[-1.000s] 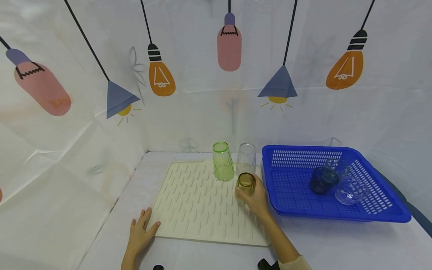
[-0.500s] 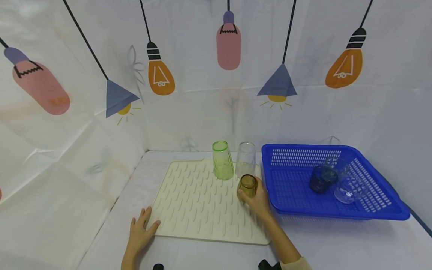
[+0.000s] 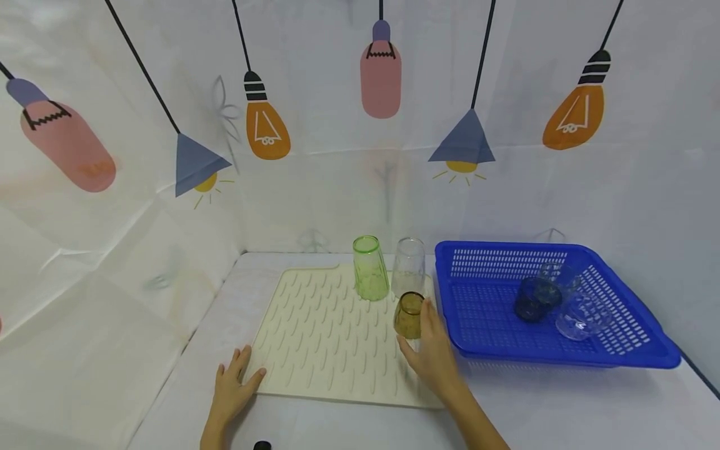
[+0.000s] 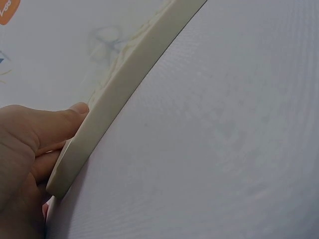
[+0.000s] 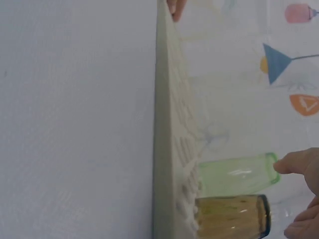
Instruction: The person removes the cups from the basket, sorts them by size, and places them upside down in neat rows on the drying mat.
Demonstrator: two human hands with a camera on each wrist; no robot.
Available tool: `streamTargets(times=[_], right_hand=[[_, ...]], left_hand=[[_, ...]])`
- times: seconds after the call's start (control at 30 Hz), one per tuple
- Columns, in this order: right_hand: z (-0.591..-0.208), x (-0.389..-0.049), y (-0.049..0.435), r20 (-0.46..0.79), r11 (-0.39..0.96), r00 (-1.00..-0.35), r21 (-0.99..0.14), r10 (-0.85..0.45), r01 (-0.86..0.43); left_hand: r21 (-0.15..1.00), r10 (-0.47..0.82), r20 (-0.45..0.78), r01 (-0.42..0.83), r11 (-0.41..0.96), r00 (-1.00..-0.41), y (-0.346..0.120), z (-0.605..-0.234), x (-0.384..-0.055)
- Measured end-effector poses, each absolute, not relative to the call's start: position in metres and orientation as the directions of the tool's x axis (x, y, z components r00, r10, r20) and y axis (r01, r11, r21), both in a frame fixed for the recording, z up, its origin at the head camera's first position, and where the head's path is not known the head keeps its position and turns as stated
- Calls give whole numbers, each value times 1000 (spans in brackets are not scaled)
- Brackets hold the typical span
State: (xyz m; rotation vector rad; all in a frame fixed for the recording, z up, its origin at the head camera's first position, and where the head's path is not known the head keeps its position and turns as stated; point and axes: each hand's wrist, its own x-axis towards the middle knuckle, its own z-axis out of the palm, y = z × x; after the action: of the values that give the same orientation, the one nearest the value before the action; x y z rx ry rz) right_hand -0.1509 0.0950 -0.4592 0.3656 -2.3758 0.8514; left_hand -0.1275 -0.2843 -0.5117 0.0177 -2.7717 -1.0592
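Observation:
A small amber glass [image 3: 409,315] stands on the cream ribbed mat [image 3: 332,337], near its right side. My right hand [image 3: 433,356] is just beside this glass with thumb and fingers spread apart; in the right wrist view the fingers [image 5: 301,226] are clear of the amber glass [image 5: 232,217]. Behind it stand a tall green glass [image 3: 370,269] and a clear glass [image 3: 409,265]. At the mat's front left corner, my left hand [image 3: 233,384] rests with fingers extended, its thumb on the mat's edge [image 4: 107,107].
A blue perforated basket [image 3: 478,353] sits right of the mat, holding a dark glass [image 3: 534,300] and clear glassware [image 3: 579,319]. A small black object [image 3: 262,445] shows at the front edge of view. A lamp-patterned white sheet [image 3: 332,187] hangs behind the table.
My right hand has let go of the amber glass and drawn back slightly towards me, its fingers opening. The glass stays upright on the mat. The left hand has hardly moved.

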Motion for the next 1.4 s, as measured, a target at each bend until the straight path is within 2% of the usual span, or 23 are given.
streamTargets(times=[0.13, 0.23, 0.37, 0.47, 0.6, 0.83, 1.13, 1.4], right_hand=[[-441, -143, 99, 723, 744, -686, -415, -80, -524], [-430, -143, 112, 770, 714, -634, -407, -67, -569], [-423, -149, 139, 808, 665, -589, -436, -9, -607], [-419, -154, 164, 805, 658, -591, -473, 53, -585], [-416, -161, 203, 737, 710, -667, -526, 107, -468], [-414, -173, 266, 587, 796, -797, -545, 139, -262], [-412, -180, 308, 502, 851, -850, -506, 161, -137], [-406, -186, 323, 352, 900, -931, -431, 99, -67]], left_hand=[[664, -69, 169, 62, 745, -983, -285, -510, -127], [664, -69, 176, 67, 745, -982, -285, -510, -126], [664, -63, 178, 73, 745, -982, -284, -510, -127], [666, -62, 177, 73, 742, -982, -284, -510, -127], [671, -67, 165, 62, 739, -984, -283, -509, -126], [671, -68, 150, 51, 740, -986, -283, -510, -127], [676, -65, 143, 49, 735, -988, -282, -510, -126], [671, -65, 162, 61, 739, -985, -284, -511, -126]])
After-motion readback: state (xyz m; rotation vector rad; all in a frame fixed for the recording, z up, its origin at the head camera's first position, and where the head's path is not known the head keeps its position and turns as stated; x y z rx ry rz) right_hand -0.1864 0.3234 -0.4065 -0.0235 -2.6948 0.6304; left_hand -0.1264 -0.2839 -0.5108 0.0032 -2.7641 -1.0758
